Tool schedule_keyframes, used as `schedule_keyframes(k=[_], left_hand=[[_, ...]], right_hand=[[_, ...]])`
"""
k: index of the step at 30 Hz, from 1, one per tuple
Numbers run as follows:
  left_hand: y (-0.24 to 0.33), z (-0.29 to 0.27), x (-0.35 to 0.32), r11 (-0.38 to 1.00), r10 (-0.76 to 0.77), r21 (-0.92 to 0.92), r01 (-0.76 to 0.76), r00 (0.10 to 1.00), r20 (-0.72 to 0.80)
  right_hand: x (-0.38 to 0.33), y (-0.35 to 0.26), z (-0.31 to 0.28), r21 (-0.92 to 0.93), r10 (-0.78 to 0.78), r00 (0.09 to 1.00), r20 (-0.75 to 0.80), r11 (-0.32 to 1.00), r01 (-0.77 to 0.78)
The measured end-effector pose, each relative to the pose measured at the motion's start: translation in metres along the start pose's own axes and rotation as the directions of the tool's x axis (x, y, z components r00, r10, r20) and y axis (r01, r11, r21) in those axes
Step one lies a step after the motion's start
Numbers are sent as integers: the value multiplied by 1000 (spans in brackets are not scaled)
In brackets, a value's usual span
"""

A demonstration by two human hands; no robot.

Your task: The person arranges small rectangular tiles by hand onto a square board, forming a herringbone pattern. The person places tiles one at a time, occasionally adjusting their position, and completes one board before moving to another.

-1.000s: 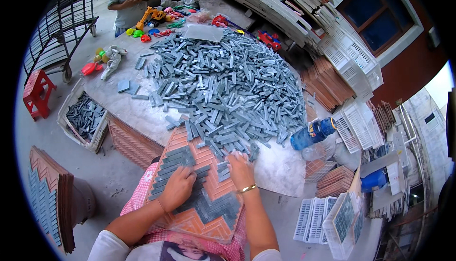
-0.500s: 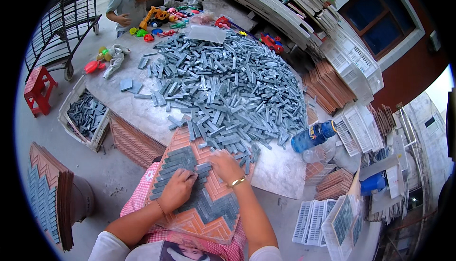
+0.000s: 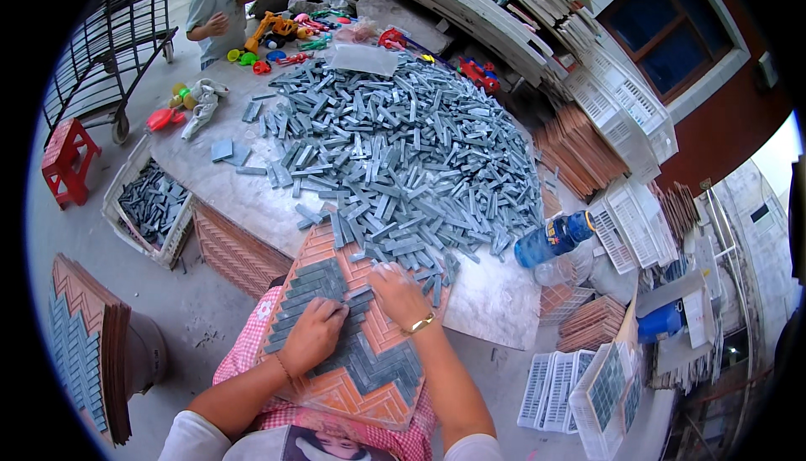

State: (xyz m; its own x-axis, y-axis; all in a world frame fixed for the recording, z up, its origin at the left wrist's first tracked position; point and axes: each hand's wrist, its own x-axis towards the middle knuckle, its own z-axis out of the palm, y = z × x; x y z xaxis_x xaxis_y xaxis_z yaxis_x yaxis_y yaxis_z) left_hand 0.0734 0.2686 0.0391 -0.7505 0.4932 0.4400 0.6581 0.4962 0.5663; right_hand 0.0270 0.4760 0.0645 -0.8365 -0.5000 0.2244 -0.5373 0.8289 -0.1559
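A herringbone board (image 3: 357,394) rests tilted on my lap and against the table edge, its orange slots partly filled with grey strip tiles (image 3: 382,366). My left hand (image 3: 315,331) lies on the board, fingers drawn together at the end of a grey strip near its middle. Just right of it, my right hand (image 3: 399,300) is over the board's upper part beside the loose tiles, with its fingers bent and pressed together. Whatever either hand may be gripping is hidden under the fingers. Beyond the board spreads a big heap of loose grey strip tiles (image 3: 403,142).
A blue bottle (image 3: 550,241) stands at the table's right. A white crate of tiles (image 3: 126,230) sits left, above a stack of tiled boards (image 3: 88,343). Toys, among them a yellow digger (image 3: 273,28), lie at the far edge, where another person (image 3: 220,12) stands. White baskets (image 3: 550,392) are lower right.
My right hand has shifted very slightly, and its forearm a little to the right. My left hand stays in place. The other person has moved a bit left and lifted a hand.
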Motion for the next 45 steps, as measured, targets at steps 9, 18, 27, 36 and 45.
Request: schedule_keyframes(k=[9,18,27,36,45], left_hand=[[1,2,-1,1000,-20,19,20,1000,9],[-1,3,-1,1000,-5,-15,5,1000,-13],[6,-3,5,999,-40,-23,39,999,-28],[-12,14,20,995,-21,102,23,1000,-20],[-13,10,24,1000,-14,8,15,997,-70]], right_hand=[[-18,2,-3,70,-11,1000,4,998,11],[0,3,4,-3,-112,992,-60,994,112],[1,11,11,159,-49,999,13,986,47],[-6,15,-7,261,526,851,2,821,-508],[-12,-17,-3,-85,567,822,-61,817,-570]])
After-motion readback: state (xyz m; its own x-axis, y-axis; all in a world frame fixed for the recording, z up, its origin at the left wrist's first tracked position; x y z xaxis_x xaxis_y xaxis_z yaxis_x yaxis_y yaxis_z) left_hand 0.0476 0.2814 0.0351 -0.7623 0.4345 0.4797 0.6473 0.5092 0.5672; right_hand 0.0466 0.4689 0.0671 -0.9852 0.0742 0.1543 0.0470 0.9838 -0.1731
